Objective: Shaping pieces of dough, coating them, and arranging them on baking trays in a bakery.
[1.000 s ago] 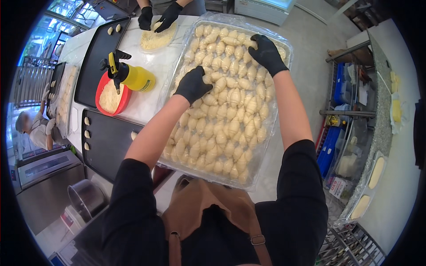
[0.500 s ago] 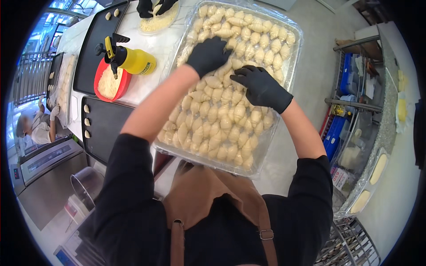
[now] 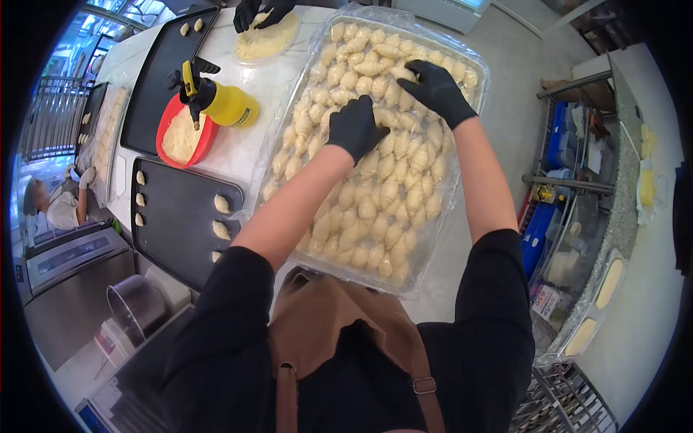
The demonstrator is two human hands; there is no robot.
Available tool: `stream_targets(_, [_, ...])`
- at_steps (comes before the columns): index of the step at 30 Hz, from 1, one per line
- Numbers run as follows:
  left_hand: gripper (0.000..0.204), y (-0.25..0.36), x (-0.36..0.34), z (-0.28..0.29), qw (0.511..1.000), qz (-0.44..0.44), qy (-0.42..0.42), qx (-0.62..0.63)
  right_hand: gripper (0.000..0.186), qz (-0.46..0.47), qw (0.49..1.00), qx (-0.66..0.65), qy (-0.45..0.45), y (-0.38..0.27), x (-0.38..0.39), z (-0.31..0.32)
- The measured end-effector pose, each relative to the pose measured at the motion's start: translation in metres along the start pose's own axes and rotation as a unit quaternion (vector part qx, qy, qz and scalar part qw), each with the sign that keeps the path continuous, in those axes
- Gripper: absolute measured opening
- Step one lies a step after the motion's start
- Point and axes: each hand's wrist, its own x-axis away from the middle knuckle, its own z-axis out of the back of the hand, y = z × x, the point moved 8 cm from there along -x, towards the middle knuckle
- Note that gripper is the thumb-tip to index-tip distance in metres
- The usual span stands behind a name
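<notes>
Rows of small raw croissants (image 3: 368,209) fill a large metal tray (image 3: 339,270), with clear plastic film around its edges. My left hand (image 3: 355,128), in a black glove, is over the middle of the tray with its fingers curled down among the croissants. What its fingertips hold, if anything, is hidden. Farther back and to the right, my right hand (image 3: 437,90), also black-gloved, has its thumb and fingers closed about the end of a raw croissant (image 3: 401,75) that appears to lie among the others.
Left of the tray stand a yellow spray bottle (image 3: 232,106) and a red bowl (image 3: 208,137) of pale crumbs. Dark baking trays (image 3: 177,189) carry a few croissants. Another person's black-gloved hands (image 3: 264,14) work over a shallow dish (image 3: 268,45). A shelf rack (image 3: 570,180) stands right.
My right hand has moved back and to the right across the tray. My left hand has shifted right and slightly nearer. Croissants on the near dark tray, previously behind my arm, now show.
</notes>
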Motion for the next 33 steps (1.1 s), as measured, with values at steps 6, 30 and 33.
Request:
stream_targets(6, [0.035,-0.003,0.009,-0.006,0.99,-0.077,0.018,0.12,0.045,0.125,0.985,-0.1,0.062,-0.056,0.046,0.017])
stream_targets(30, [0.048,-0.107,0.07,0.05,0.991,-0.077,0.065,-0.082,0.042,-0.048,0.996,0.059,0.038,0.022,0.048,0.03])
stream_targets(33, [0.048,-0.113,0.074,0.058,0.996,-0.016,0.038,-0.084,0.045,0.06,0.966,0.159,0.192,-0.04,0.051,0.036])
